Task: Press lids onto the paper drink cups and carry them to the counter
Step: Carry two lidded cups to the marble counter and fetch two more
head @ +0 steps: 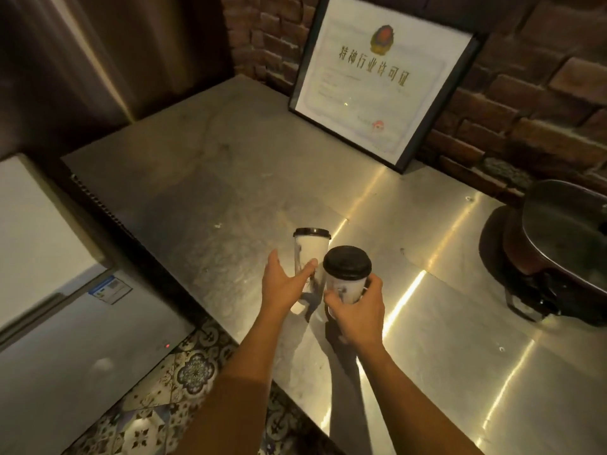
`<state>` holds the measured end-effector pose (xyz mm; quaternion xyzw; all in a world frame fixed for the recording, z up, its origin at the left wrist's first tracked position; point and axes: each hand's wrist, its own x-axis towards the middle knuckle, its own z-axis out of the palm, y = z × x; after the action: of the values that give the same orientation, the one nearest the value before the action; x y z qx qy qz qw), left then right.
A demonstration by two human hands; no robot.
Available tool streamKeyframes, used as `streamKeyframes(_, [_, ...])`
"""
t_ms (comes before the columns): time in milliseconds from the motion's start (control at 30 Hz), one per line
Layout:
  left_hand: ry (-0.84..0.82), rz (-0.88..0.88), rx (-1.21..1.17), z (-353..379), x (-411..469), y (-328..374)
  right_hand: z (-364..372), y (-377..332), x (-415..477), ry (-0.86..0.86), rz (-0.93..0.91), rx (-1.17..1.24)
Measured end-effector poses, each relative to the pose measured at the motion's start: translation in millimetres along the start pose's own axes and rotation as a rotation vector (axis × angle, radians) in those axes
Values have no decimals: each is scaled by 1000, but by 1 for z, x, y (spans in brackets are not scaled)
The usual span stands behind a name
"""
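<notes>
- Looks like the set-down stage to me: both paper cups are already lidded and over the steel counter (230, 178).
- The right hand (358, 311) has its fingers wrapped round the lower half of the right cup (345, 285). I can't tell if the base is on the steel or just above it.
- The left hand (282, 284) is spread with straight fingers, tips resting against the side of the left cup (312, 251). That cup seems to be standing on the counter, just beside the other one.
- My tip: bring the right cup down with the base flat and avoid bumping its neighbour. Go easy on the squeeze, since paper walls flex and that can pop a lid. Let go only once it sits.
- Contents: the right lid (347, 262) and left lid (312, 232) are both black and look seated, so the drinks are hidden.
- The metal pot (565, 231) at the right edge is too dim to say what's in it.
</notes>
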<state>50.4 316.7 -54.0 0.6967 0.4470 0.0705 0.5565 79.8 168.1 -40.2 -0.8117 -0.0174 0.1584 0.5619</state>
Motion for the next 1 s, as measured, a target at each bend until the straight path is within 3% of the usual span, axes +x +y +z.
streamKeyframes(200, [-35, 18, 304, 35, 35, 22, -9, -9, 55, -130, -12, -186])
streamKeyframes(333, [-61, 1, 342, 47, 43, 25, -16, -4, 73, -112, -6, -193])
streamKeyframes(467, [11, 23, 295, 33, 45, 30, -17, -6, 79, -116, 2, -197])
streamKeyframes(767, [140, 59, 80, -81, 5, 39, 33, -51, 47, -205, -57, -186])
streamKeyframes(1000, [375, 105, -2, -206, -64, 17, 114, -108, -34, -392, -213, -138])
